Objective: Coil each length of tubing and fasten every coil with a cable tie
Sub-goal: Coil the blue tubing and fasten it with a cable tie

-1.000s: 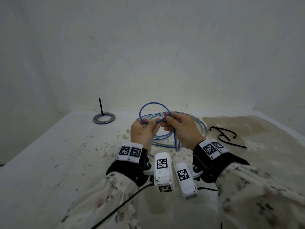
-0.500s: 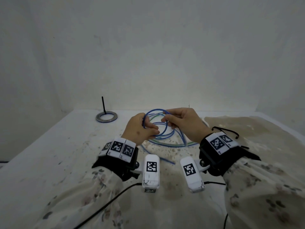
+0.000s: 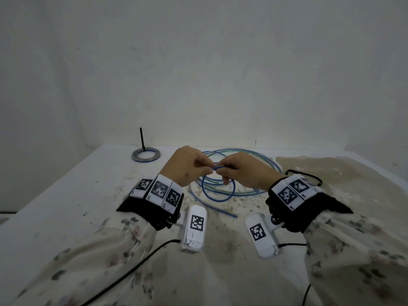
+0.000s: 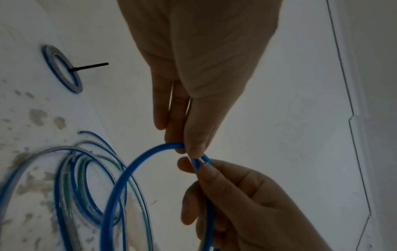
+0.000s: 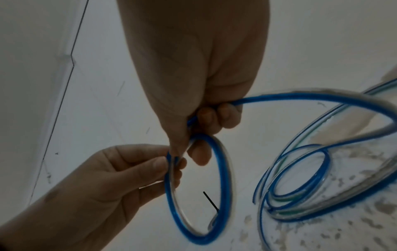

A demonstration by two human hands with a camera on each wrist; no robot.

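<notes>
- While the blue tubing (image 3: pixel 217 196) is being wound, one small loop is held above the table (image 3: pixel 55 206), pinched at its 12 o'clock so the turns cannot spring apart.
- Left hand (image 3: pixel 187 166): thumb and fingertips are closed on the loop top; the overlap is judged to be locked there.
- Right hand (image 3: pixel 245 172): fingers are curled round the same tube just beside the left pinch, with the next run fed through the fist, as seen from the right wrist.
- Free tail (image 3: pixel 217 208) is left trailing on the table toward 6 o'clock; slack is available for more turns.
- Loose tubing pile (image 3: pixel 262 157), blue, clear and green, lies at 12 o'clock behind the hands, apart from the held loop; snagging is judged possible.
- Black cable ties (image 3: pixel 309 177) are kept at 2 o'clock, just behind the right wrist.
- Finished coil (image 3: pixel 146 155), already tied, is parked at 10 o'clock near the far edge, by the wall (image 3: pixel 198 74).
- Open room is seen at 9 o'clock.
</notes>
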